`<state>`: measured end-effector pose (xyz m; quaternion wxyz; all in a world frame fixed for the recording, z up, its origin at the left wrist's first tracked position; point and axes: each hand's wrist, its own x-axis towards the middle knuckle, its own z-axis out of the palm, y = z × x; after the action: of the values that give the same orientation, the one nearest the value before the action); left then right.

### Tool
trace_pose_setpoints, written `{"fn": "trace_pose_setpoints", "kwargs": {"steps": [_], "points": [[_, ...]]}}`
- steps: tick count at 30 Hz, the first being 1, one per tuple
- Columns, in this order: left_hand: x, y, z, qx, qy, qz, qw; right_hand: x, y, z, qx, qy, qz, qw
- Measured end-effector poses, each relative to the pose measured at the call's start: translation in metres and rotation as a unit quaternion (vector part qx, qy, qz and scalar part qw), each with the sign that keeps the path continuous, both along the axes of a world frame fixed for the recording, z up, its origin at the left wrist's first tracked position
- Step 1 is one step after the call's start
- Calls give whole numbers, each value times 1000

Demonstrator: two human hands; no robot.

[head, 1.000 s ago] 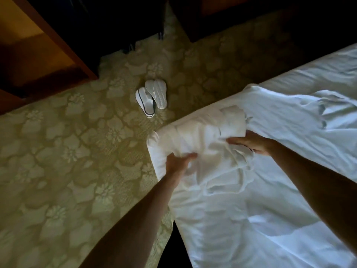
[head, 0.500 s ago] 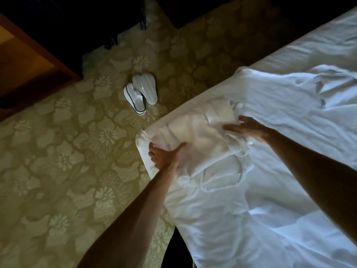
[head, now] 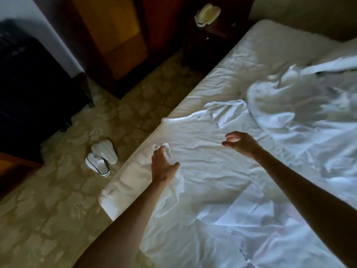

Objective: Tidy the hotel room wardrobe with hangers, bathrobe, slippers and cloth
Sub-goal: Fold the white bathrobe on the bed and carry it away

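White bathrobe (head: 301, 105), blurred and crumpled, on the far right of the wide bed in wrinkled white sheets (head: 202, 190), well apart from both hands. Right hand (head: 241, 143) raised over the sheet, fingers spread and loosely curved, holding nothing. Left hand (head: 162, 167) near the bed's edge, fingers parted and relaxed, beside a small twisted fold of white cloth (head: 164, 149); contact hard to tell. Pair of white slippers with dark trim (head: 102, 157) side by side on the patterned yellow-green carpet (head: 48, 209), just beside the bed. Beyond, dark wooden wardrobe panels (head: 116, 39) and a pale telephone (head: 207, 14) on a dark nightstand.
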<state>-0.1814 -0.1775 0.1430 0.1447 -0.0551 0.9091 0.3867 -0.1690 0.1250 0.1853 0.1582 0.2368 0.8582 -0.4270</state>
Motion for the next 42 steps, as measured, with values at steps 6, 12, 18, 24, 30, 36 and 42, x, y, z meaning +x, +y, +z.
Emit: {"fn": "trace_pose_setpoints", "kwargs": {"steps": [6, 12, 18, 24, 30, 36, 42], "points": [[-26, 150, -1, 19, -28, -189, 981, 62, 104, -9, 80, -4, -173, 982], [-47, 270, -33, -20, -17, -332, 943, 85, 167, -48, 130, -34, -272, 953], [-71, 367, -92, -85, 12, -418, 904, 80, 227, -116, 188, -42, -301, 934], [-121, 465, -154, -167, 169, -424, 874, 68, 292, -195, 221, -49, -377, 898], [-171, 549, -185, -151, 192, -330, 912, 53, 340, -249, 88, -54, -489, 866], [-179, 573, -184, -77, 223, -333, 913, 40, 365, -257, 51, 84, -509, 855], [-130, 546, -167, -54, 188, -364, 911, 55, 324, -229, 75, 176, -452, 871]]}}
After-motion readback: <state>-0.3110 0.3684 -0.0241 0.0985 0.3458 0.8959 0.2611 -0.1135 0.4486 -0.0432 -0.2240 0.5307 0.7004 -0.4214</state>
